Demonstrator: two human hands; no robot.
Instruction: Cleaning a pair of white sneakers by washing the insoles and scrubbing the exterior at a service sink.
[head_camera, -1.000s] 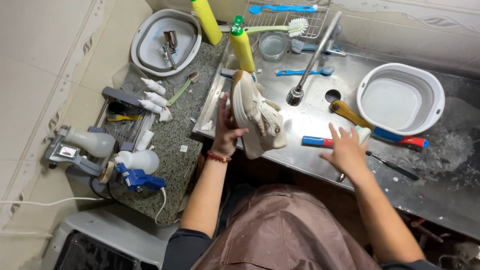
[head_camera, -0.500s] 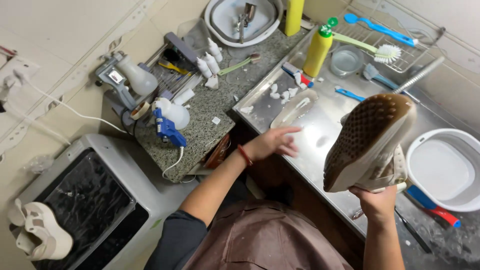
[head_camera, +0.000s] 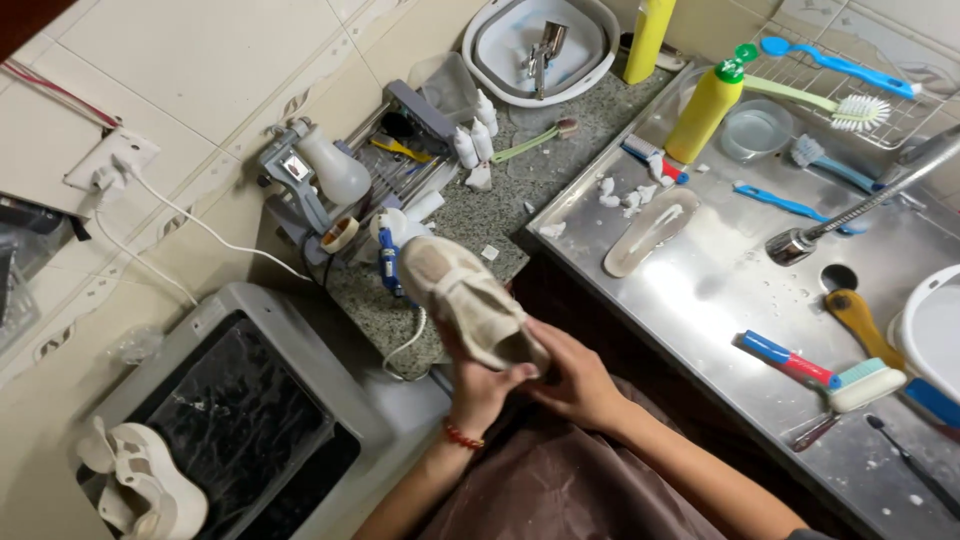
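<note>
A beige sneaker (head_camera: 462, 298) is held in both hands in front of my lap, toe pointing up-left, over the edge of the granite counter (head_camera: 500, 215). My left hand (head_camera: 478, 388), with a red bead bracelet at the wrist, grips the heel end from below. My right hand (head_camera: 580, 385) holds the same end from the right side. The shoe's pale insole (head_camera: 650, 230) lies flat on the wet steel sink top (head_camera: 720, 300), apart from both hands.
A grey machine with a dark lid (head_camera: 240, 420) stands at lower left with another white shoe (head_camera: 140, 485) on it. Brushes (head_camera: 810, 365), a yellow bottle (head_camera: 705, 105), a faucet (head_camera: 860, 200) and white basins (head_camera: 540, 45) surround the sink. Small bottles and tools crowd the counter.
The sneaker moved from my raised right hand over the sink to both hands at the counter edge. My left hand left the insole. The view swung left.
</note>
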